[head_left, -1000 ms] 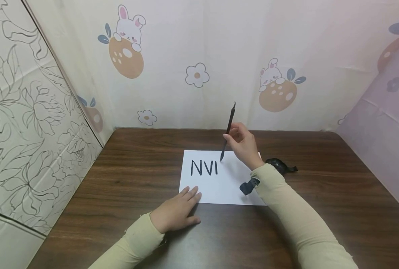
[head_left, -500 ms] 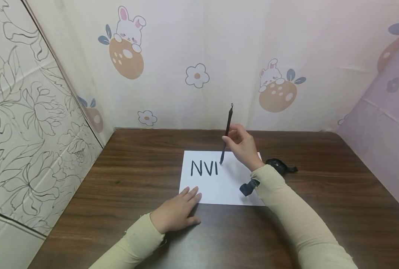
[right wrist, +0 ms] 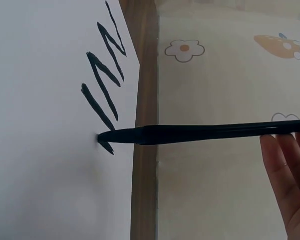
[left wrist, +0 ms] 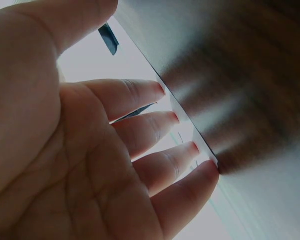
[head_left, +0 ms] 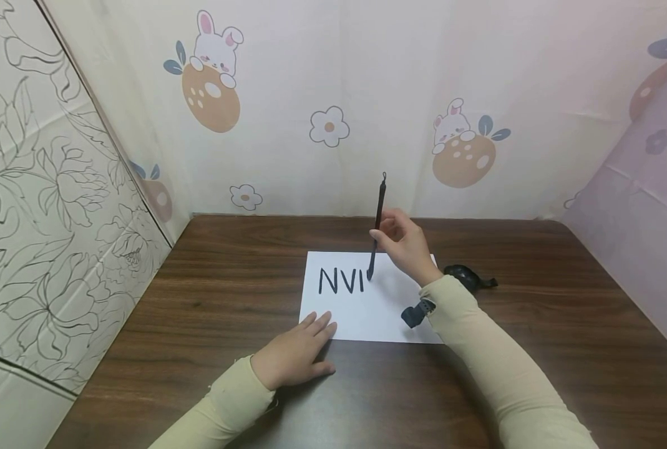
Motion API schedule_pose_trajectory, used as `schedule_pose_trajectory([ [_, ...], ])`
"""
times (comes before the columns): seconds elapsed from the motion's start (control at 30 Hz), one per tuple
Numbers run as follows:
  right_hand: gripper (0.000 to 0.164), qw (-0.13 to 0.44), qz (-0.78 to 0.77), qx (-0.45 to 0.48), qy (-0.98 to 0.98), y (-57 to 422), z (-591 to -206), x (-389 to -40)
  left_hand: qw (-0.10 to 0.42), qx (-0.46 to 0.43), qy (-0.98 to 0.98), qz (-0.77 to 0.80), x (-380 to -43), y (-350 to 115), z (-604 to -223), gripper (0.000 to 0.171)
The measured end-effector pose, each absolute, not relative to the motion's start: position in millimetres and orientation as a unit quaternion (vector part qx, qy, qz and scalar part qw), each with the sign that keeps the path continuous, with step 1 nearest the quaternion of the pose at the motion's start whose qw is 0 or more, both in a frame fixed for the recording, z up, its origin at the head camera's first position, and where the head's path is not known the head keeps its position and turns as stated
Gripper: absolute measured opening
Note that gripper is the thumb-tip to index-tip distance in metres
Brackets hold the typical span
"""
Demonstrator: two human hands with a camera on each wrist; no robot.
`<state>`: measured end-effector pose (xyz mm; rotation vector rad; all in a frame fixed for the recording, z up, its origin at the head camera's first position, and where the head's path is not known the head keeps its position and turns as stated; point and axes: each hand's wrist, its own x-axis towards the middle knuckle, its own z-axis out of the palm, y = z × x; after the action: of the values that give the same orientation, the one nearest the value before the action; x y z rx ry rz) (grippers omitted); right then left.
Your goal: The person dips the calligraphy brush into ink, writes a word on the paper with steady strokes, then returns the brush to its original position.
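Note:
My right hand (head_left: 405, 243) pinches a dark ink brush (head_left: 379, 209) by its handle, held nearly upright with a cord loop on top. Its black tip touches a sheet of white paper (head_left: 389, 312), on a short fresh stroke right of the black letters "NVI" (head_left: 341, 280). In the right wrist view the brush (right wrist: 189, 132) crosses the picture, its tip on that stroke. My left hand (head_left: 296, 352) lies with fingers spread, fingertips on the paper's lower left corner. The left wrist view shows the palm side of this hand (left wrist: 105, 145), with the paper behind its fingers.
A small black rounded object (head_left: 463, 276) with a spout-like end sits right of the paper, partly behind the right wrist. The dark wooden table (head_left: 209, 312) backs onto a curtain (head_left: 288, 75) printed with rabbits and flowers. A flower-patterned panel (head_left: 58, 187) stands at the left.
The brush tip has come down onto the paper and moved slightly toward me, leaving a short black stroke beside the "I". The right hand shifted a little left and down; the left hand stayed still.

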<state>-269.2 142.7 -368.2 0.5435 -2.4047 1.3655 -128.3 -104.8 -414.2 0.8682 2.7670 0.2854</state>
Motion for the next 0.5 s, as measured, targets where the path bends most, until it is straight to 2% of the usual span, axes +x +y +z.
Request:
schedule_pose_trajectory([
  [0.5,0.028,0.139,0.481,0.202,-0.842,146.0,-368.2,-268.1,0.107,0.299,0.943,0.100,-128.5,-105.1,-415.0,0.072],
])
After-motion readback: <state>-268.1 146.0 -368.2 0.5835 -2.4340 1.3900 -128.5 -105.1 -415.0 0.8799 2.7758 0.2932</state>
